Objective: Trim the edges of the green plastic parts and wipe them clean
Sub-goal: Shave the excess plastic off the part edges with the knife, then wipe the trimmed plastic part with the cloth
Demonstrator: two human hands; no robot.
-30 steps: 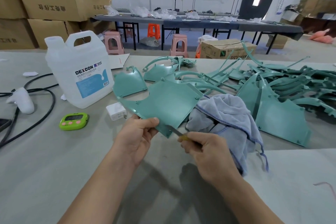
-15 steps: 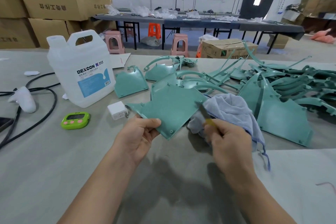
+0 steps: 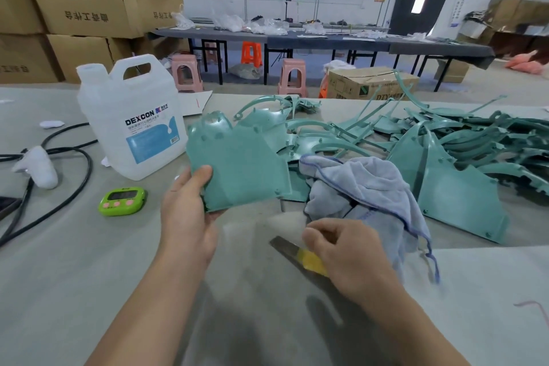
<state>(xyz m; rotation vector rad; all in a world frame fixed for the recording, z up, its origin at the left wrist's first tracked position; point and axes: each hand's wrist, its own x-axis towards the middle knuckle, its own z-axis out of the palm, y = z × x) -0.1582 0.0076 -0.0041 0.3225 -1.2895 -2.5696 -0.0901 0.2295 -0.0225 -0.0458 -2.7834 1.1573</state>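
My left hand (image 3: 190,217) holds a green plastic panel (image 3: 240,166) upright above the table, thumb on its front face and fingers behind its lower left corner. My right hand (image 3: 347,255) is low over the table in front of the cloth, fingers curled on a knife (image 3: 297,255) with a yellow handle. The grey blade points left and lies close to the tabletop. A crumpled grey-blue cloth (image 3: 371,187) lies just beyond that hand. Several more green parts (image 3: 463,142) are piled at the right, with a large flat one (image 3: 460,205) nearest.
A white DEXCON jug (image 3: 133,122) stands left of the held panel. A green timer (image 3: 123,200), black cables (image 3: 74,163) and a white controller (image 3: 38,166) lie further left. Cardboard boxes (image 3: 83,6) are stacked behind the table (image 3: 89,276).
My left hand has raised and turned the panel upright. My right hand has taken the knife off the panel's edge and down to the table in front of the cloth.
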